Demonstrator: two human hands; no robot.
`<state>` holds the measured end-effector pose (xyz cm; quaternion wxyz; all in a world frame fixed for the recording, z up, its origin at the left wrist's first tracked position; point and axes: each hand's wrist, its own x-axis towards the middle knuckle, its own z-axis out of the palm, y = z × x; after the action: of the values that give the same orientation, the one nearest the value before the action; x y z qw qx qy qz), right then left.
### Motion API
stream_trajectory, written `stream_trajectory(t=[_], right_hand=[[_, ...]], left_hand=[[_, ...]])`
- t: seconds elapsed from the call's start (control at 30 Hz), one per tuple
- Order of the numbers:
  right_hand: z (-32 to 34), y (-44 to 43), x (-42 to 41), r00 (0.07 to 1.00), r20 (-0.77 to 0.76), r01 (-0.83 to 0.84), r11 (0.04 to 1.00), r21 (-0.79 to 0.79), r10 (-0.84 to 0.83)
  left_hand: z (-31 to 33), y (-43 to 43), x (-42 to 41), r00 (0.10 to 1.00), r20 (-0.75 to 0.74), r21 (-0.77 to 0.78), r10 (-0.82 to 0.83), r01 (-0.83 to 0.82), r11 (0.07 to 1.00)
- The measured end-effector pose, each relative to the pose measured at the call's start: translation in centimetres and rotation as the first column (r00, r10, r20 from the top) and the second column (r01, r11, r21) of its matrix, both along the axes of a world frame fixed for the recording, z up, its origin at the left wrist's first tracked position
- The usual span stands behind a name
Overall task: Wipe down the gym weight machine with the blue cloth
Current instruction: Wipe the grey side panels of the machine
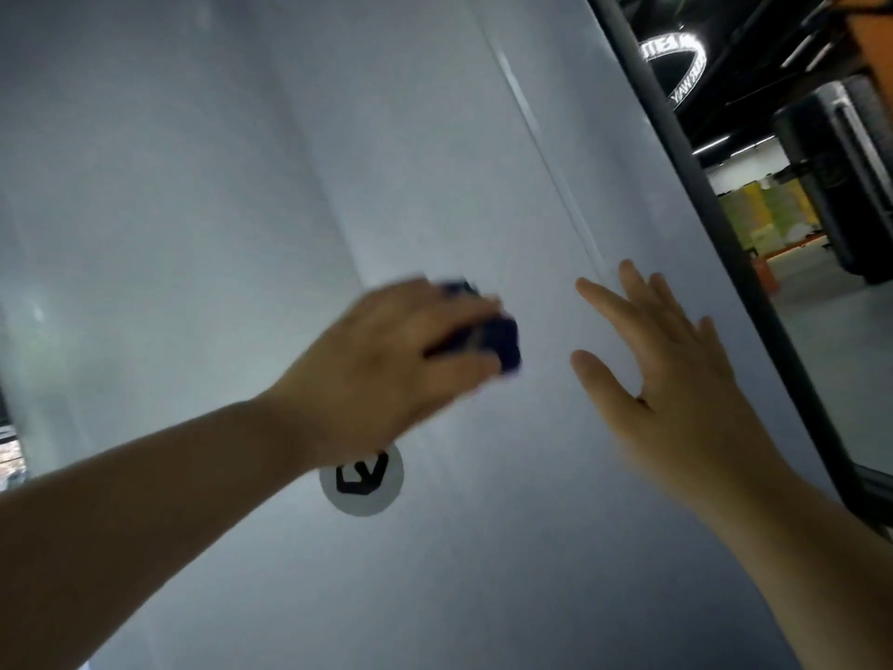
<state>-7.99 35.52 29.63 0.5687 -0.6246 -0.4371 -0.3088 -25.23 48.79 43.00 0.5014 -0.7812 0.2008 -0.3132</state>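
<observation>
head view: left grip (386, 365) clutches blue cloth (505, 343) against machine panel (241, 162); right grip (676, 374) spread flat.

Dark ceiling (754, 21), glowing ring sign (686, 87), grey floor (831, 340), perhaps a black punching bag (841, 186)

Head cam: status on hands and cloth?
Left hand grips blue cloth against the machine's grey panel. Right hand open, fingers spread at panel. Round logo sticker below; nothing in the way.

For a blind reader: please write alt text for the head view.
The left hand grips a blue cloth at a pale grey machine panel; the right hand is spread open beside it. A round sticker shows under the left wrist.
</observation>
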Motion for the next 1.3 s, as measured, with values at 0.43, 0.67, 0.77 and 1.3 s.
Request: stream_trajectory(t=[0.43,0.67,0.77,1.3], right_hand=[[-1.1,-1.4,-0.2,0.998,-0.037,-0.055,0.987,-0.151,0.05],[-2.0,-2.4,0.2,0.997,-0.07,-0.049,0.979,-0.197,0.036],[-2.3,-2.5,0.7,0.999,-0.054,-0.007,0.973,-0.229,-0.006],[-3.6,-2.1,3.6,0.982,-0.188,-0.02,0.99,-0.14,-0.007]], left_hand=[[1.7,-1.3,0.6,0.998,-0.004,0.052,0.066,-0.065,0.996],[0.2,-2.5,2.7,0.961,0.276,-0.278,0.026,0.054,0.959],[-2.1,-2.3,2.2,0.974,-0.227,0.09,0.022,-0.002,0.996],[1.8,-4.8,6.9,0.978,-0.207,0.164,0.022,0.013,0.986]])
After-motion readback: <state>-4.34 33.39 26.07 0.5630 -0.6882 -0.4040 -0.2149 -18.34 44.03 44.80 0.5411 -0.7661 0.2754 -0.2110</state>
